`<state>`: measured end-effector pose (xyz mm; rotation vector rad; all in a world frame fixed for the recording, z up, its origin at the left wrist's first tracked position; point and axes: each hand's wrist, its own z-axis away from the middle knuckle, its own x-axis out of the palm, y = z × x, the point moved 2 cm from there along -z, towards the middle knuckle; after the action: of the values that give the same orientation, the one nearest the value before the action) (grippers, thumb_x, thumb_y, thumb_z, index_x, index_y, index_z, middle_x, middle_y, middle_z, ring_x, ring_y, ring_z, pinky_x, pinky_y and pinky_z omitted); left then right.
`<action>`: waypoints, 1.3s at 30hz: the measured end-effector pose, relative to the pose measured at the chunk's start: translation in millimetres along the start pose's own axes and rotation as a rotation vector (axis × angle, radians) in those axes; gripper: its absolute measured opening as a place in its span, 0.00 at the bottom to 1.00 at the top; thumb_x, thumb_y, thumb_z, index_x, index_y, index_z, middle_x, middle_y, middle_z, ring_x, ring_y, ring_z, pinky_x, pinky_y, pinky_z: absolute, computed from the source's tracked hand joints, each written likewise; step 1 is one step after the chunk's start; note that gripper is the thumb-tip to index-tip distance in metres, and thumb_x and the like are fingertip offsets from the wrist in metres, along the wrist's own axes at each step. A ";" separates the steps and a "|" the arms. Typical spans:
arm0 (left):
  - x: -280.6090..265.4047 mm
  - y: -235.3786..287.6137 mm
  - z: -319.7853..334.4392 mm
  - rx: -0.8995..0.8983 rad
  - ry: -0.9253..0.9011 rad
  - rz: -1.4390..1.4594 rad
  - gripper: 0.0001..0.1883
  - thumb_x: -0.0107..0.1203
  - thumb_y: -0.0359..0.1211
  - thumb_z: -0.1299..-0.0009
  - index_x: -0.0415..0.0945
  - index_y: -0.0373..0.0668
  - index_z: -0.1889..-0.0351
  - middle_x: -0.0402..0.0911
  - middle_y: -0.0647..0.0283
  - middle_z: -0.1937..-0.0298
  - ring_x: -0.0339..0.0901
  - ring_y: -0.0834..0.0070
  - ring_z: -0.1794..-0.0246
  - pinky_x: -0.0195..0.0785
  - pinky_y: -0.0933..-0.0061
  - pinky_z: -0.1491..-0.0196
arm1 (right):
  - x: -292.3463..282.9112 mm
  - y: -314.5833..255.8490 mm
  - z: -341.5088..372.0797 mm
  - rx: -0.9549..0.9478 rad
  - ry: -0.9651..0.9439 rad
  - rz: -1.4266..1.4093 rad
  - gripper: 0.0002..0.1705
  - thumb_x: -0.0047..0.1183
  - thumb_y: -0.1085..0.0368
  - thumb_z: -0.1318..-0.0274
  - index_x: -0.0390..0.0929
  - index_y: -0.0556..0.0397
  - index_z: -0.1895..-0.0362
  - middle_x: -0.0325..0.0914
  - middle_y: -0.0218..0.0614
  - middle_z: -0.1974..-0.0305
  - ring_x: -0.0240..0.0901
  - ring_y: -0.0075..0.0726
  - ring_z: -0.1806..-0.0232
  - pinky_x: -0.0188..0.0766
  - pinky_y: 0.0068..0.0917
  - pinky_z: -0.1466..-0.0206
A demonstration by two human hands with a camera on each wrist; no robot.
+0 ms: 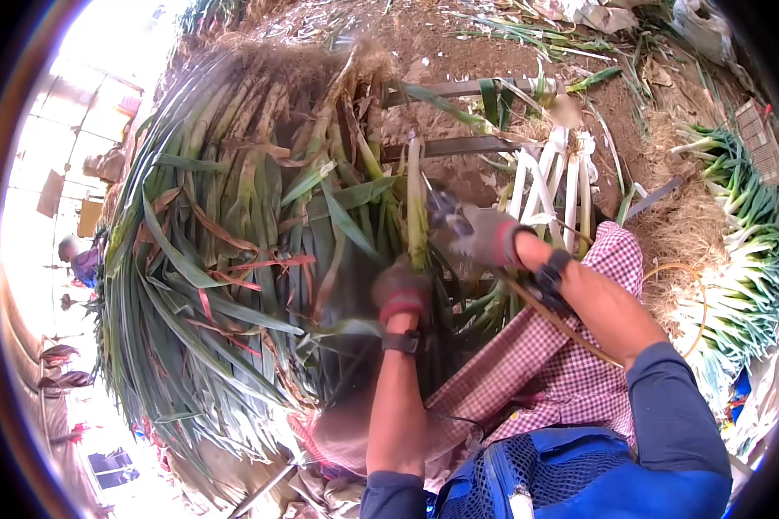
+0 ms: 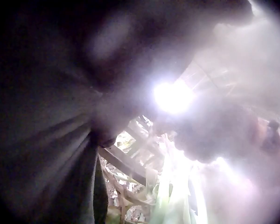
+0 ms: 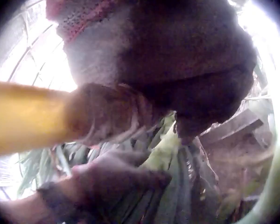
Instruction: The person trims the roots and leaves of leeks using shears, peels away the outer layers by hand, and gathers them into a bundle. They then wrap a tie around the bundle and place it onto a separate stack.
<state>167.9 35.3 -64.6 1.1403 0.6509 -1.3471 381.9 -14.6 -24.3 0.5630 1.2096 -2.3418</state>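
My gloved left hand (image 1: 401, 292) grips a leek (image 1: 416, 203), whose pale stalk stands up above the fist, roots away from me. Just right of it, my gloved right hand (image 1: 491, 238) holds the end of a yellow hose (image 3: 30, 119). A blurred dark-and-silver tip pokes from that hand toward the stalk. In the right wrist view the left hand (image 3: 114, 179) lies below the right one, by the leek's green leaves (image 3: 175, 186). Glare and dark cloth hide most of the left wrist view.
A large heap of untrimmed leeks (image 1: 234, 199) fills the left. White-stalked leeks (image 1: 571, 186) lean by metal bars (image 1: 459, 147) ahead. More leeks (image 1: 740, 233) line the far right, beside loose roots (image 1: 666, 208). The hose loops on my right, over checkered cloth (image 1: 571, 329).
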 end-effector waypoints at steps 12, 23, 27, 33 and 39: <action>-14.3 11.5 8.8 0.003 -0.034 -0.010 0.22 0.64 0.51 0.31 0.86 0.49 0.46 0.91 0.48 0.53 0.89 0.47 0.51 0.81 0.48 0.48 | -12.5 -2.0 -58.4 0.021 0.072 0.116 0.26 0.62 0.50 0.43 0.86 0.59 0.51 0.87 0.55 0.58 0.87 0.56 0.55 0.79 0.44 0.51; -6.0 18.0 11.6 -0.014 0.001 -0.092 0.19 0.63 0.48 0.32 0.87 0.50 0.48 0.91 0.50 0.54 0.89 0.49 0.52 0.83 0.51 0.49 | 1.9 13.0 99.8 -0.125 -0.227 0.071 0.35 0.67 0.48 0.40 0.73 0.51 0.35 0.86 0.55 0.56 0.85 0.58 0.52 0.77 0.45 0.46; -9.1 23.0 20.6 -0.033 -0.002 -0.060 0.24 0.67 0.52 0.33 0.87 0.50 0.45 0.91 0.50 0.54 0.89 0.49 0.49 0.80 0.52 0.46 | -1.2 10.0 86.4 -0.108 -0.149 0.112 0.35 0.67 0.48 0.40 0.75 0.54 0.36 0.87 0.54 0.53 0.86 0.59 0.51 0.77 0.46 0.45; 0.4 28.5 28.7 0.031 0.085 -0.056 0.15 0.63 0.48 0.31 0.87 0.52 0.55 0.92 0.53 0.58 0.90 0.52 0.55 0.82 0.54 0.52 | 5.5 26.7 12.7 -0.087 0.031 0.162 0.32 0.68 0.49 0.41 0.77 0.54 0.40 0.87 0.53 0.54 0.86 0.57 0.52 0.78 0.46 0.47; 9.8 38.8 29.4 0.012 0.002 -0.126 0.16 0.59 0.48 0.28 0.88 0.51 0.52 0.92 0.51 0.55 0.90 0.52 0.51 0.81 0.54 0.50 | -6.4 10.7 0.0 -0.035 0.042 0.077 0.36 0.64 0.49 0.41 0.76 0.55 0.34 0.86 0.60 0.48 0.84 0.65 0.45 0.77 0.50 0.41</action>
<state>199.7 -1.0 -52.8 1.1257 0.7264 -1.4587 393.1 -18.9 -27.8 0.6389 1.2232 -2.2516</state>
